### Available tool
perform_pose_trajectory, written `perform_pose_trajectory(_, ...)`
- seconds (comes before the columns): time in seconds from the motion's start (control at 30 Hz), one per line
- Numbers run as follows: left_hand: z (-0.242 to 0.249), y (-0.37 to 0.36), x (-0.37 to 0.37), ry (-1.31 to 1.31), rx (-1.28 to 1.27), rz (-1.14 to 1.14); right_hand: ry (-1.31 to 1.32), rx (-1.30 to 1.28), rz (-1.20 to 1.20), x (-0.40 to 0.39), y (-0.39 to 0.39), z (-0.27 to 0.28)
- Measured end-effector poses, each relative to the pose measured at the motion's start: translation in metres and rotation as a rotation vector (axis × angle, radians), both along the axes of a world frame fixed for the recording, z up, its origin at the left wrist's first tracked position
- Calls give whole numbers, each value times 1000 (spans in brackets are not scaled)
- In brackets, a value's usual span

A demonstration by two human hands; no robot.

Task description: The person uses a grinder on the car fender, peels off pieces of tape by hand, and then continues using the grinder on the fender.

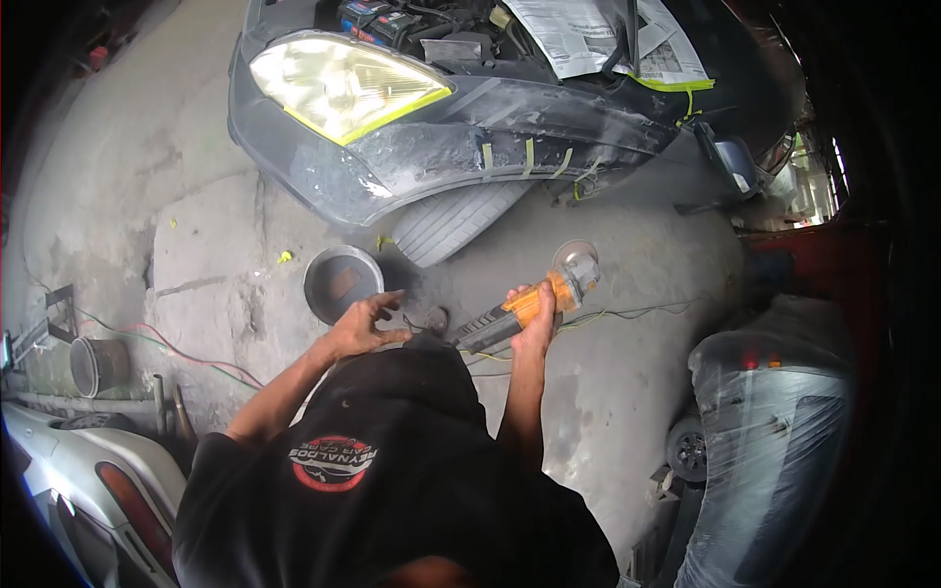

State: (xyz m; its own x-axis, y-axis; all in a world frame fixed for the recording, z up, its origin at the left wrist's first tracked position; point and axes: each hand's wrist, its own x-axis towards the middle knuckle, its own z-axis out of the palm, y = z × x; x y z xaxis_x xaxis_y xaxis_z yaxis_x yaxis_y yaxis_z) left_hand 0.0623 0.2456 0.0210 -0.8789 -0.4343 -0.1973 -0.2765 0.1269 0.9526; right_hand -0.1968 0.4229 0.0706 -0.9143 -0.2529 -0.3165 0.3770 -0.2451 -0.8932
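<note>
My right hand (537,318) is wrapped round an orange and black angle grinder (520,312). The grinder's head points up and to the right, and a round disc (572,257) shows beside it. On the left, my left hand (368,326) holds nothing, its fingers bent and apart above the dark clothing. Just beyond it on the floor stands a round basin (343,279) with a brownish piece inside. Ahead is a dark car's sanded fender (431,157), with strips of yellow-green tape over the wheel arch and round the headlight (338,83).
The tire (456,220) sits below the fender. Cables and a hose (186,361) cross the concrete floor. A bucket (99,367) and a silver car (108,470) are at left. Plastic-wrapped car (774,461) at right. Newspaper (598,39) covers part of the engine bay's edge.
</note>
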Motion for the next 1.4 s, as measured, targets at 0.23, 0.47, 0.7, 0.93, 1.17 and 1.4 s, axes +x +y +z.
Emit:
perform_pose_trajectory(0.23,-149,31,75,-703,56,181,96,105,-64,-70,57,-13)
perform_pose_trajectory(0.47,-62,108,40,-542,830,159,81,187,37,-112,115,-54)
perform_pose_trajectory(0.7,-11,104,-54,-390,929,272,13,182,180,-135,120,-67)
perform_pose_trajectory(0.93,-103,56,-135,-428,269,444,-85,293,176,-155,123,-60)
perform_pose_trajectory(1.17,-126,-24,-275,-41,874,868,-109,352,42,-159,135,-69)
perform_pose_trajectory(1.4,-150,-56,-340,289,1356,1084,-196,367,-204,-161,128,-46)
